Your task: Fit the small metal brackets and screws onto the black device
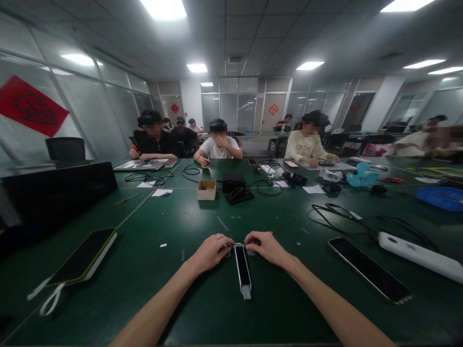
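Observation:
A slim white device with a black face [242, 266] lies on the green table between my hands, its grey plug-like end pointing towards me. My left hand [212, 251] rests at the far left corner of the device, fingers curled down and pressed together. On the other side, my right hand [266, 246] is bent over in a similar pinch near the device's far right corner. Small greyish, see-through bits show under the fingertips of both hands. What exactly the fingers pinch is hidden.
A green-edged phone [85, 255] with a strap lies left. To the right are a black phone [369, 267], a white power strip [419, 255] and black cables. Further off stand a small open box [206, 190], a blue fan [362, 175] and a blue tray [439, 197]. Several people sit opposite.

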`<control>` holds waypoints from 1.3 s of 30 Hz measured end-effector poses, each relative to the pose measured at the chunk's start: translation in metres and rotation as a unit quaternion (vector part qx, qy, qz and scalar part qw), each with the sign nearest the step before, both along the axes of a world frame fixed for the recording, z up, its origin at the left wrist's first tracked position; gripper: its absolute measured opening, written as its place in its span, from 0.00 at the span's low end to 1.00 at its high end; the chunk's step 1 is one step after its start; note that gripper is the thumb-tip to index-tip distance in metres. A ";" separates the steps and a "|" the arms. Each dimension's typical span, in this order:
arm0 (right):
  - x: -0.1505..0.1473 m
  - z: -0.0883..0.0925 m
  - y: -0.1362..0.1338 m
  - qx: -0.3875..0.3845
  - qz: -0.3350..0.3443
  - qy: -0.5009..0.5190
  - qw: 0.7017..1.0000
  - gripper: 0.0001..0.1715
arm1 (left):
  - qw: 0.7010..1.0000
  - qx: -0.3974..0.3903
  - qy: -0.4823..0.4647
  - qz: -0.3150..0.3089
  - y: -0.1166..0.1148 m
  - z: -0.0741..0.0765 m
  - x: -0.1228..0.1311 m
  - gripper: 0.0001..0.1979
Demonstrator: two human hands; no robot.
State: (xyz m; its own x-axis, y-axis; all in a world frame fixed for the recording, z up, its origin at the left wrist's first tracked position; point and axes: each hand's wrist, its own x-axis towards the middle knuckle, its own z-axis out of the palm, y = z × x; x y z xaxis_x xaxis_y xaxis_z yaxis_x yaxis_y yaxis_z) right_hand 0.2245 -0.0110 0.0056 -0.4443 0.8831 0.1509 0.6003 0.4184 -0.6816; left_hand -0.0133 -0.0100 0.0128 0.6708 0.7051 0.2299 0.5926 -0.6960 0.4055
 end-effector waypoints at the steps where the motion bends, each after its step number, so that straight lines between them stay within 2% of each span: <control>1: 0.000 -0.001 0.001 0.003 -0.001 -0.003 1.000 0.07 | 1.000 0.000 -0.001 0.000 0.000 0.001 0.000 0.11; 7: 0.003 0.002 0.000 0.006 0.010 -0.032 0.999 0.08 | 1.000 0.008 -0.001 0.007 0.001 0.001 0.001 0.09; 12: 0.016 0.016 0.004 0.029 0.000 -0.074 0.997 0.11 | 1.000 0.010 0.002 0.005 0.002 0.000 0.001 0.10; 15: 0.041 0.027 0.009 0.067 -0.067 -0.122 0.988 0.11 | 1.000 0.014 -0.003 0.000 0.003 -0.001 0.001 0.10; 17: 0.064 0.032 0.012 0.056 -0.135 -0.169 0.975 0.11 | 1.000 0.019 -0.007 -0.003 0.003 -0.002 0.001 0.10; 20: 0.099 0.033 0.013 -0.023 -0.241 -0.250 0.937 0.12 | 1.000 0.019 -0.012 -0.002 0.003 -0.004 0.001 0.10; 22: 0.117 0.031 0.012 -0.095 -0.273 -0.276 0.917 0.13 | 1.000 0.015 -0.015 0.001 0.003 -0.005 0.002 0.10; 25: 0.127 0.029 0.010 -0.186 -0.271 -0.267 0.906 0.11 | 1.000 0.008 -0.023 0.004 0.004 -0.007 0.004 0.10; 27: 0.126 0.029 0.009 -0.202 -0.263 -0.256 0.908 0.06 | 1.000 0.004 -0.027 0.007 0.004 -0.008 0.004 0.10; 30: 0.118 0.030 0.008 -0.187 -0.252 -0.249 0.916 0.01 | 1.000 0.001 -0.026 0.011 0.004 -0.008 0.004 0.10; 35: 0.107 0.029 0.012 -0.159 -0.227 -0.233 0.932 0.04 | 1.000 -0.002 -0.018 0.015 0.002 -0.007 0.004 0.10; 39: 0.092 0.023 0.017 -0.095 -0.170 -0.209 0.958 0.09 | 1.000 0.000 -0.018 0.018 0.002 -0.006 0.004 0.10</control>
State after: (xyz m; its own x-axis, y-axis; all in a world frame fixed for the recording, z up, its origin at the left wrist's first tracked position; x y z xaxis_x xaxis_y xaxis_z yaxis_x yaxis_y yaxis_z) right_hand 0.3163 0.0058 0.0287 -0.1120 0.9814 -0.1559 0.9172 0.0417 -0.3963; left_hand -0.0094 -0.0085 0.0063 0.6371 0.7279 0.2535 0.6019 -0.6752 0.4264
